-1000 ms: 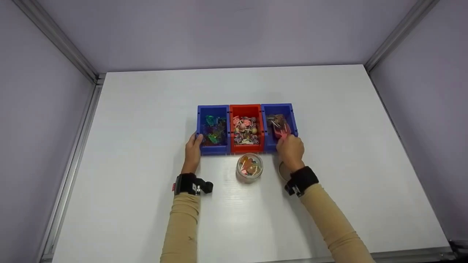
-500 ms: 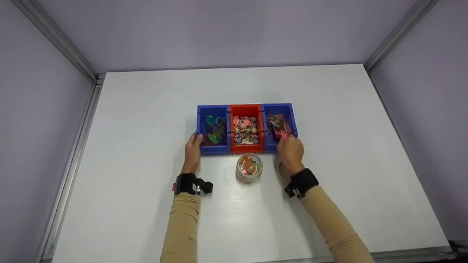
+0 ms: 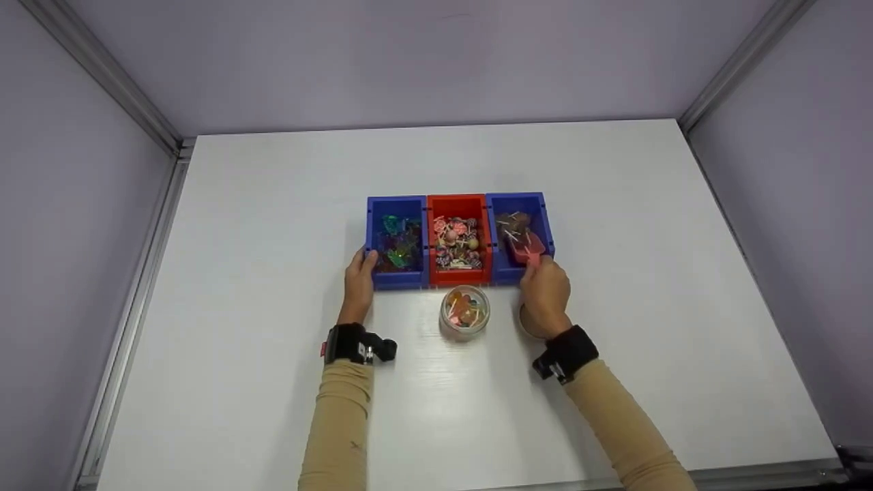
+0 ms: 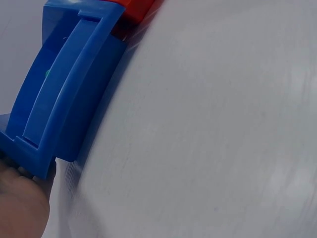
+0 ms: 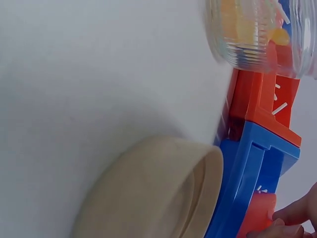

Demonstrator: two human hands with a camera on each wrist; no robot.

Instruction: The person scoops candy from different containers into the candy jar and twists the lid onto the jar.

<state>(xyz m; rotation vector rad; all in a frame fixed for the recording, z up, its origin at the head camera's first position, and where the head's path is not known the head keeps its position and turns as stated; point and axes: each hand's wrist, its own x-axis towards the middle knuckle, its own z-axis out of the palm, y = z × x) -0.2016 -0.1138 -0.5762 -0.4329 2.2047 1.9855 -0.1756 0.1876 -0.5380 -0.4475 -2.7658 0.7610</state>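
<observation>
My right hand [image 3: 545,292] grips the handle of a pink scoop [image 3: 526,248]. The scoop's bowl is down in the right blue bin [image 3: 505,273], against brownish wrapped lollipops [image 3: 514,224] with white sticks. At the far side of the row, my left hand [image 3: 358,283] holds the left blue bin [image 3: 401,279] by its near left corner, thumb at the rim; most of its fingers are hidden in the left wrist view. In front of the row stands an uncapped glass jar [image 3: 465,312] with colourful lollipops inside.
A red bin [image 3: 461,275] with small pink and striped lollipops sits between the blue bins. Green and dark clear pieces [image 3: 400,247] lie in the left one. A round beige lid [image 5: 148,188] lies under my right wrist. Walls border the white table [image 3: 239,239].
My right hand has drawn slightly toward me and to the right, with the scoop shifting a little in the right bin. The left hand and the jar look unmoved.
</observation>
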